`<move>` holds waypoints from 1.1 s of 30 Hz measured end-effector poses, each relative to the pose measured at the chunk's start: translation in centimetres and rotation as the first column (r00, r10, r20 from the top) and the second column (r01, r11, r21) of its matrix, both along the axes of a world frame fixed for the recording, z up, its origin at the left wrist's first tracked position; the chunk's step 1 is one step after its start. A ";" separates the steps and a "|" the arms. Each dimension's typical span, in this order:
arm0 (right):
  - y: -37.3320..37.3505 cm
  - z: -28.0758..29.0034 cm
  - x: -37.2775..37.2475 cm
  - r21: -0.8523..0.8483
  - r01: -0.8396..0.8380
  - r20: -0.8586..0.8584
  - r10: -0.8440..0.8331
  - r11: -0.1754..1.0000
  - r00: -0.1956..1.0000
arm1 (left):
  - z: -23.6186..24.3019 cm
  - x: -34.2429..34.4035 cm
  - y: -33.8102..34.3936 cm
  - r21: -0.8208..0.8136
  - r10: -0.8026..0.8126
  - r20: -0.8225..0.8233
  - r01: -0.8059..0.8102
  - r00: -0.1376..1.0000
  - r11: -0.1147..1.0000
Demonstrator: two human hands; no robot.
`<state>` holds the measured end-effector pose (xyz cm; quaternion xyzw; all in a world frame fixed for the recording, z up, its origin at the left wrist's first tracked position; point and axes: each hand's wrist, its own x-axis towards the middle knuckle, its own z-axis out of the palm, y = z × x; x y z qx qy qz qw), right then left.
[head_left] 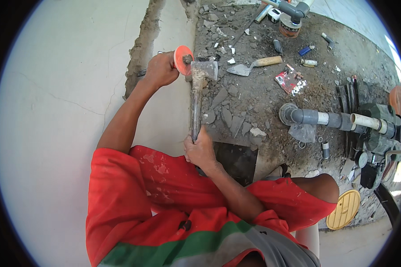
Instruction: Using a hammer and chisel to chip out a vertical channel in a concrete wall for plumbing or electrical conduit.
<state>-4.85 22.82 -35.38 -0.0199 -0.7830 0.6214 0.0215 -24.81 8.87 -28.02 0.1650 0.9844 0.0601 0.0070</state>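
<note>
My left hand (160, 69) is closed round a chisel with an orange hand guard (180, 55), held at a rough channel (143, 44) cut in the pale wall (62, 89). The chisel's grip is mostly hidden by my fingers and guard. My right hand (199, 149) grips the lower handle of a hammer (205, 71), whose metal head sits beside the chisel's round end (187, 59); I cannot tell whether they touch.
Rubble (227, 111) covers the ground, with a trowel (265, 61), a torn red packet (289, 80) and pipe fittings. Grey pipework (307, 117) joins a pump (372, 142) at the right. A yellow lid (343, 209) lies beside my knee.
</note>
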 end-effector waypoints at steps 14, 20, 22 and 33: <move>3.9 3.7 -2.6 -0.697 -0.042 0.422 0.457 0.716 0.783 | 0.2 -0.5 -0.5 -0.065 0.145 0.050 -0.142 0.988 0.988; 2.6 2.3 -2.4 -0.646 -0.076 0.483 0.484 0.760 0.730 | 0.7 -0.3 0.8 -0.087 0.108 0.057 -0.103 0.993 0.991; 3.4 2.5 -3.4 -0.648 -0.110 0.473 0.512 0.753 0.717 | 0.8 -1.1 0.7 -0.119 0.170 0.012 -0.167 0.985 0.979; 10.0 6.7 -5.4 -0.686 0.214 0.335 0.041 0.696 0.941 | 0.4 -1.4 1.3 -0.072 0.022 -0.110 -0.030 0.994 0.997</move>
